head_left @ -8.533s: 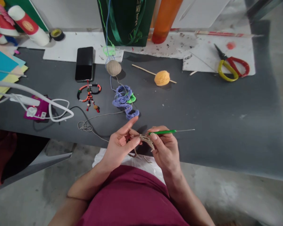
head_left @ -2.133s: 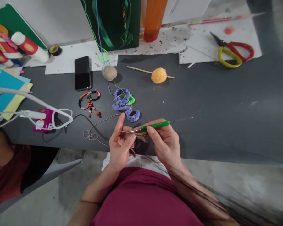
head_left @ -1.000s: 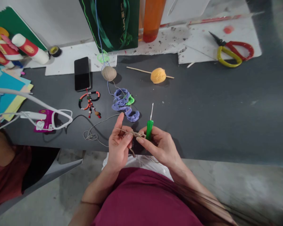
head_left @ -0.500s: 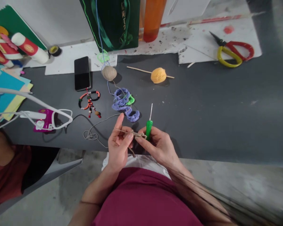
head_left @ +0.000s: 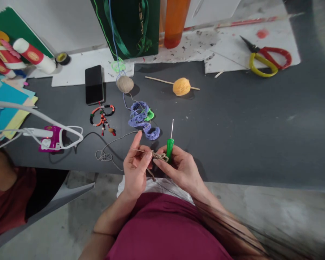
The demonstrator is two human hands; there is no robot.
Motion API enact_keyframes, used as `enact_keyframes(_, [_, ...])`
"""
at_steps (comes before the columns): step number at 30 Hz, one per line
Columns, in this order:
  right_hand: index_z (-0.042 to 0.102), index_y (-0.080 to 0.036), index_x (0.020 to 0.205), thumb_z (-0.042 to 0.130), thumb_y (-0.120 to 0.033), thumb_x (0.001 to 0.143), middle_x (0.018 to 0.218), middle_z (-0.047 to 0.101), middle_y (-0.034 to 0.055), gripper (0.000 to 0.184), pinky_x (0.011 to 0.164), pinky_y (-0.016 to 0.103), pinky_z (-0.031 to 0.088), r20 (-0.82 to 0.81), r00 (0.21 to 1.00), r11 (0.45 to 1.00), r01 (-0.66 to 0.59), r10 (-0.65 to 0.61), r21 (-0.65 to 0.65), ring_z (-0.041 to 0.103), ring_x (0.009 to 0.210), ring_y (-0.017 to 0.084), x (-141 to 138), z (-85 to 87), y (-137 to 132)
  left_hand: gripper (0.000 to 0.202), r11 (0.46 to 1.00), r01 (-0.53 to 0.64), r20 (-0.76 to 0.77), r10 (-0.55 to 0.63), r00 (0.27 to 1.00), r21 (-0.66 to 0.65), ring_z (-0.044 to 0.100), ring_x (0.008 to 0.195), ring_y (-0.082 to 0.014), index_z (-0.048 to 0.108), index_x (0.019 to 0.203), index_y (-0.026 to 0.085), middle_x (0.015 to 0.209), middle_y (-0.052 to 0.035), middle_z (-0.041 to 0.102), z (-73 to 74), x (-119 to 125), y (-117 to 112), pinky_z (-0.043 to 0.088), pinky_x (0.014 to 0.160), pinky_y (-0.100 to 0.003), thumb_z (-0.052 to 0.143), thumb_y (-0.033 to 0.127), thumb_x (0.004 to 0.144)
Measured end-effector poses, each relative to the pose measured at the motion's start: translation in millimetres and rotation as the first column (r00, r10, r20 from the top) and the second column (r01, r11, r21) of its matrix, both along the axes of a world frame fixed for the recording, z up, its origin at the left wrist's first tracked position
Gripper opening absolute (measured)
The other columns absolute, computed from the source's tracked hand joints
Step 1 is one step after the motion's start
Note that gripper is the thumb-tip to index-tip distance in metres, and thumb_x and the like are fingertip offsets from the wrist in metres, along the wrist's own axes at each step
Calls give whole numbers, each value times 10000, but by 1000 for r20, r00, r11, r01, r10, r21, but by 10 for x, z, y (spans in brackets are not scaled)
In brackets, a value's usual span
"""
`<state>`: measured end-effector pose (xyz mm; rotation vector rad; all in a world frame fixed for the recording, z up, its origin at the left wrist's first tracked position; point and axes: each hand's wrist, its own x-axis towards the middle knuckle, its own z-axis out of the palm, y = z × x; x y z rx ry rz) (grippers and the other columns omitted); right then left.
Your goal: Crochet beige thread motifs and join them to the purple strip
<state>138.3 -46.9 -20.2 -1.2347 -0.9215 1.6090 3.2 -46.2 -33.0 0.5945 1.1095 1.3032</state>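
My left hand (head_left: 135, 164) pinches a small beige crochet piece (head_left: 159, 156) at the table's near edge, index finger raised with the beige yarn strand over it. My right hand (head_left: 180, 169) grips a green-handled crochet hook (head_left: 169, 145), its metal tip pointing away from me, and its fingers also touch the piece. The strand trails left to a loose tangle (head_left: 102, 155) and up to a beige yarn ball (head_left: 125, 83). A purple crochet strip (head_left: 141, 118) with a green bit lies just beyond my hands.
On the dark table (head_left: 246, 119) lie an orange yarn ball on a stick (head_left: 181, 86), a black phone (head_left: 94, 84), a bead charm (head_left: 103, 114), and red-yellow scissors (head_left: 268, 59). A green bag (head_left: 130, 25) and orange bottle (head_left: 176, 21) stand behind. Another person sits at left (head_left: 5, 202).
The hook lay sideways about two seconds ago; it now stands with its tip pointing away. In the last second my hands have barely shifted.
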Motion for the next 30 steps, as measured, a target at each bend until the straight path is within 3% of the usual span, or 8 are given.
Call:
enact_keyframes(7, [653,-214,825,857,-500,763,689,623,-23,357,583,267,505,14,1000,1000,15,-14,-18,543,584,122,-7,-6,-3,513,999,13,8,-14,1000,36,526,601,-46,793,1271,363,780,52,653,4,4,5,466,531,-144,929,319,779])
enact_keyframes(12, [651,-211,815,819,-477,781,693,632,-14,317,589,269,508,36,999,1000,20,-20,-5,550,594,125,-6,-20,-9,420,995,-24,-22,27,999,97,564,615,-60,819,1215,344,746,49,674,0,-2,22,524,629,-174,909,332,804])
enact_keyframes(18, [640,-218,815,817,-526,785,670,619,-19,357,551,263,490,47,999,1000,4,-4,6,503,553,113,-2,-21,3,446,988,-45,-111,62,992,147,633,702,-90,797,1266,342,773,35,715,-35,-31,24,561,729,-203,887,308,830])
enact_keyframes(30, [656,-214,838,836,-510,779,696,645,-17,352,594,272,519,38,999,1000,3,-4,11,550,596,124,8,-19,3,467,990,11,-164,12,986,141,610,711,-91,765,1314,364,812,34,700,-75,-57,8,566,745,-217,862,331,858])
